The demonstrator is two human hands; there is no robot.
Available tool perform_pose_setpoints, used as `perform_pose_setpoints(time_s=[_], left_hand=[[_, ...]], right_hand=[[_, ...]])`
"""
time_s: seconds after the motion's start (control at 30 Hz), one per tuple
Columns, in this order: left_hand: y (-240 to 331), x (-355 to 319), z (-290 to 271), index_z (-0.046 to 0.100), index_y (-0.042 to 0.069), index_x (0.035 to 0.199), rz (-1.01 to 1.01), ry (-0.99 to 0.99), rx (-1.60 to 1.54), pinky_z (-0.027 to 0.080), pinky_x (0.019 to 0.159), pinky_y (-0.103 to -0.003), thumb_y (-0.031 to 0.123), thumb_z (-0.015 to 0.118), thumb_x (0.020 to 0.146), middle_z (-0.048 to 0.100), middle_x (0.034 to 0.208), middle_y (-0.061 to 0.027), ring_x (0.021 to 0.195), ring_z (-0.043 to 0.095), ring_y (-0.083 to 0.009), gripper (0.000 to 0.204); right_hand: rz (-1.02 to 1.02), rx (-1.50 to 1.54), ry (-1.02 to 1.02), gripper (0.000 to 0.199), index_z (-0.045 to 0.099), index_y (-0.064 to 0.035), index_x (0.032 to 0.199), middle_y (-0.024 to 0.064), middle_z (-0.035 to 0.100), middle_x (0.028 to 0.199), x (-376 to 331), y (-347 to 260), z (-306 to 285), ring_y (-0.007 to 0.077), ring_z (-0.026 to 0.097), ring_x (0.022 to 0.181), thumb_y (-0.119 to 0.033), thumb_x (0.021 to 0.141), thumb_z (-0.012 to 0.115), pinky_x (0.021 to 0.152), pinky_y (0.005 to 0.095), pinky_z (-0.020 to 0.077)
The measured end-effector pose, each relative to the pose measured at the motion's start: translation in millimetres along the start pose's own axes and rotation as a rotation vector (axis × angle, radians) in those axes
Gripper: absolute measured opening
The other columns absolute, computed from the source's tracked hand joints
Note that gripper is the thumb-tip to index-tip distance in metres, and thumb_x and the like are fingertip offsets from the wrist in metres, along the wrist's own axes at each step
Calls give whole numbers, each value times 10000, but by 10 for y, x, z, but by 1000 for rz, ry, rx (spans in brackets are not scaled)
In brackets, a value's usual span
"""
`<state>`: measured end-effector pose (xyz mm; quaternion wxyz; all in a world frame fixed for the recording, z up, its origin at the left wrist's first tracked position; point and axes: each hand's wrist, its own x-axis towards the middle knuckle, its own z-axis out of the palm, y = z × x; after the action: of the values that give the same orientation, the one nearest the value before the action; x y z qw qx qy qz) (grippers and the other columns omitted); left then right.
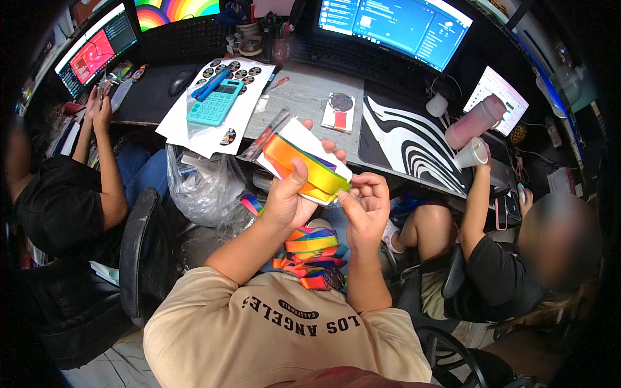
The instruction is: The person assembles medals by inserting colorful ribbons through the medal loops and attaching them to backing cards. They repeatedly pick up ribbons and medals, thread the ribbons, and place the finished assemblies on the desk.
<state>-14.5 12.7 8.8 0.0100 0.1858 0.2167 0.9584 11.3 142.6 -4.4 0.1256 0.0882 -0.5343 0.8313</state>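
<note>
My left hand (288,199) is closed around a white card (301,136), its thumb pressing a folded rainbow ribbon (291,157) flat against the front. Clear plastic film (266,137) sticks out past the card's left end. At the other end, my right hand (367,205) pinches the yellow-green edge of the ribbon between thumb and fingertips. On my lap lies a heap of rainbow ribbons (312,242), with a dark round medal (334,278) at its near side. A card with a dark round medal and red ribbon (339,113) rests on the desk ahead.
A turquoise calculator (213,107) with blue pens sits on white sticker sheets (183,132). Below the desk edge hangs a clear plastic bag (200,194). A black-and-white mat (401,139) lies at right. One person sits on each side; the right one holds a white cup (472,154).
</note>
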Motion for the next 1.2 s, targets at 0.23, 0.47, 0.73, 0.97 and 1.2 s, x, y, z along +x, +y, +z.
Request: perform_pose_setpoints(time_s=[0.23, 0.47, 0.73, 0.97, 1.2], left_hand=[[75, 35, -19, 243, 150, 1485, 90, -34, 93, 414, 1065, -489, 350, 592, 929, 541, 1255, -133, 1229, 517, -303, 687], [1079, 191, -390, 353, 160, 1437, 533, 46, 168, 310, 1144, -506, 397, 574, 927, 549, 1235, -82, 1208, 521, -252, 605], [1078, -21, -624, 288, 111, 1465, 384, 134, 538, 321, 1127, -497, 332, 590, 942, 518, 1269, -127, 1238, 489, -268, 643], [337, -406, -637, 218, 108, 1487, 25, 177, 597, 427, 1048, -471, 412, 869, 643, 496, 1272, -121, 1210, 510, -273, 1109], [218, -974, -861, 476, -8, 1286, -171, 595, 663, 530, 891, -344, 15, 636, 883, 588, 1183, -113, 1022, 636, -214, 434]], right_hand=[[66, 90, 73, 320, 510, -23, 1052, 45, 602, 898, -6, 3, 1, 54, 526, 740, 97, 806, 675, 635, 174, 401], [396, 68, -13, 364, 613, 23, 1154, 67, 697, 909, -102, 157, -610, 14, 513, 632, 51, 799, 689, 474, 164, 294], [476, -556, -202, 183, 663, 11, 987, 79, 678, 979, -535, 575, -1010, 75, 595, 750, 12, 811, 712, 670, 181, 448], [92, 17, 192, 109, 648, -15, 897, 113, 626, 1030, -341, 175, -786, 168, 572, 943, 29, 810, 697, 842, 268, 441], [482, 21, -142, 241, 661, -28, 1036, 62, 594, 1113, -432, 520, -112, 102, 512, 895, 29, 807, 706, 848, 242, 415]])
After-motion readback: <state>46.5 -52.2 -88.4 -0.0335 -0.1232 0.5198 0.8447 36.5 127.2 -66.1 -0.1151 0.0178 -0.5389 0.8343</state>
